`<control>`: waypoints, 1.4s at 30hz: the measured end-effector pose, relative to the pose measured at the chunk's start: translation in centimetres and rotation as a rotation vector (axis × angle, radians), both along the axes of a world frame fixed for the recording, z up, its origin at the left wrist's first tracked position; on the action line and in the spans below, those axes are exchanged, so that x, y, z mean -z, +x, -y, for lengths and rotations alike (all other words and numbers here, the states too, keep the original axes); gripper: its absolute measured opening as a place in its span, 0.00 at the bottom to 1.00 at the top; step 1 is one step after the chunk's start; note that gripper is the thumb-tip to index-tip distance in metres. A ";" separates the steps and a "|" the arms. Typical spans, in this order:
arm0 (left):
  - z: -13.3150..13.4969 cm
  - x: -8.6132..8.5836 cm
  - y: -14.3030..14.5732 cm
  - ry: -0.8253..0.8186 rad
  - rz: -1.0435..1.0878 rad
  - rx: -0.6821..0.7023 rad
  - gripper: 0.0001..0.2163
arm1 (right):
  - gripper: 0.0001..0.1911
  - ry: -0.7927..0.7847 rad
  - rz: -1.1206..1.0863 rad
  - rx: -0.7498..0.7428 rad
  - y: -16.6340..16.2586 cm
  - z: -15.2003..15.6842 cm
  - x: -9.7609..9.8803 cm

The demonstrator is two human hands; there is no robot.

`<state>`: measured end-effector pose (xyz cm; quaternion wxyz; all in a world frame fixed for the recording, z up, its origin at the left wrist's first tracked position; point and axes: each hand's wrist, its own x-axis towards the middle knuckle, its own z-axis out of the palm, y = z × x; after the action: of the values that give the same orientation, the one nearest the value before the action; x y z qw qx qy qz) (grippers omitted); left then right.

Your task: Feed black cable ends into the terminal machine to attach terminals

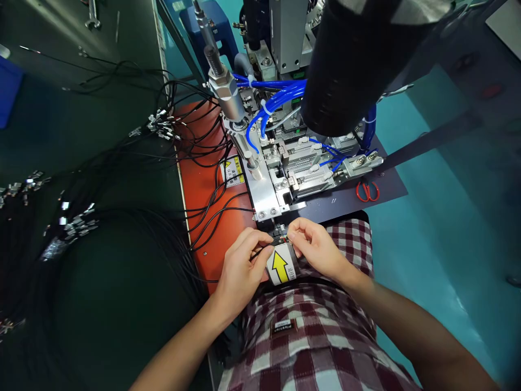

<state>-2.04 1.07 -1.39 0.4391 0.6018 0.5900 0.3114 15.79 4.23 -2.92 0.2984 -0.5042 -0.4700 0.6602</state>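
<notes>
left hand (241, 263) pinches black cable (255, 254) between thumb and fingers. right hand (315, 247) bent in at its coloured wires (284, 239); cannot tell if gripping. cable's end between yellow arrow label (280, 267) and metal machine (264, 201).

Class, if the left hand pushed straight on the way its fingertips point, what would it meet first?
The left hand would probably meet the small coloured wires first, with the right hand just beyond; exact depth is unclear.
</notes>
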 end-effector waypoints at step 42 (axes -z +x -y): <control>-1.1 3.1 -0.8 0.570 -0.479 0.203 0.12 | 0.09 0.151 0.153 0.072 -0.1 -0.8 3.1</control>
<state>-2.86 2.20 -4.48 0.1325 0.8107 0.5029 0.2687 15.65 5.08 -6.01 0.3226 -0.5458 -0.5213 0.5713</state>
